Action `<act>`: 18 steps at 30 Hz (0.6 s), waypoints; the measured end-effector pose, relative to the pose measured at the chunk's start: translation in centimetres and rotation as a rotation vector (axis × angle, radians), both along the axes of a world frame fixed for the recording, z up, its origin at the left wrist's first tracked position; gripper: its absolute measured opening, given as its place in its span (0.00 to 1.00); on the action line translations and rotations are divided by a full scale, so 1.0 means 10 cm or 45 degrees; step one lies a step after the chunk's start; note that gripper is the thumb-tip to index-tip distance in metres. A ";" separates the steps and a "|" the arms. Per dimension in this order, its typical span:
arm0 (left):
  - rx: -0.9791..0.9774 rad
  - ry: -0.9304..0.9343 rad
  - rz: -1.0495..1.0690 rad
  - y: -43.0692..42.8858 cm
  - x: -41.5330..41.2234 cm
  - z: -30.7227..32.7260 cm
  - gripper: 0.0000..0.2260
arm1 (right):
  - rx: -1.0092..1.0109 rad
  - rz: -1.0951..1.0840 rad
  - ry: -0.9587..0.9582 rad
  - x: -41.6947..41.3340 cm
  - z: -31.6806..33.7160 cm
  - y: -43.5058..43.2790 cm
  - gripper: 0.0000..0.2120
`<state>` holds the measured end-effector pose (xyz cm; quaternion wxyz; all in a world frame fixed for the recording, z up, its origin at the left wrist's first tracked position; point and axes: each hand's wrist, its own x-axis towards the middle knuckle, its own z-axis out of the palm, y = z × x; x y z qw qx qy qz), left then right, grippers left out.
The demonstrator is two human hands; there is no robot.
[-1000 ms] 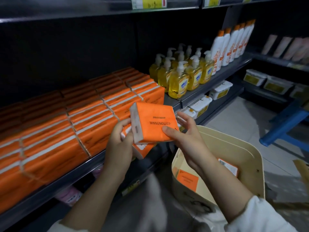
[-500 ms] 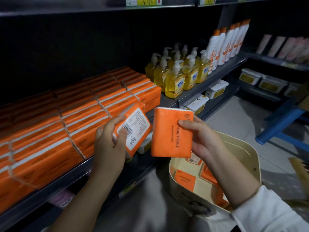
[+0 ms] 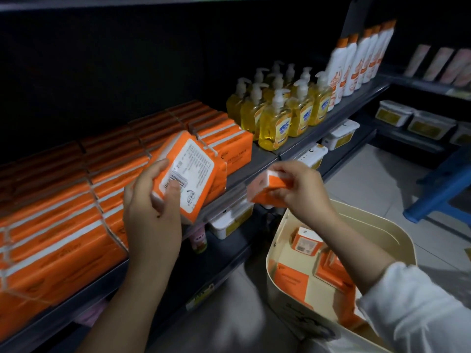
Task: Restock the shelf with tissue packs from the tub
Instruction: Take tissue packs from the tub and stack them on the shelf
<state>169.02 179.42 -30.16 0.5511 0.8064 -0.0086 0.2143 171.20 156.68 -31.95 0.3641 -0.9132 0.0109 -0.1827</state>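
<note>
left hand (image 3: 150, 212) grip — clasps label-side pack (image 3: 188, 174) by shelf (image 3: 260, 161) | right hand (image 3: 303, 189) grip — pinches second pack (image 3: 265, 189) near tub (image 3: 382, 220)

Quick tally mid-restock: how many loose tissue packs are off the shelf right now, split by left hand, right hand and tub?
left-hand pack, gripped by the left hand: 1
right-hand pack, pinched by the right hand: 1
tub packs visible in the tub: 4, more may be hidden
Total: 6 in view
</note>
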 end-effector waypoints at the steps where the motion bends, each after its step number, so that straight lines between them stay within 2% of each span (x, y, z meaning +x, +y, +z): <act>1: -0.015 0.003 0.003 0.01 0.03 -0.01 0.12 | -0.121 0.013 -0.058 0.11 0.02 0.00 0.21; 6: -0.090 0.010 0.026 0.05 0.19 -0.06 0.13 | -0.507 0.118 -0.132 0.63 0.13 0.05 0.21; 10: -0.164 0.053 0.032 0.04 0.25 -0.07 0.15 | -0.584 0.206 -0.044 0.91 0.19 0.17 0.24; 14: -0.205 0.057 0.024 0.05 0.32 -0.12 0.14 | -0.661 0.324 -0.008 1.08 0.15 0.27 0.21; 16: -0.238 0.037 0.029 0.05 0.35 -0.14 0.14 | -0.630 0.309 -0.030 1.12 0.07 0.29 0.21; 18: -0.260 0.024 0.033 0.05 0.36 -0.14 0.14 | -0.578 0.202 -0.157 1.13 -0.06 0.27 0.22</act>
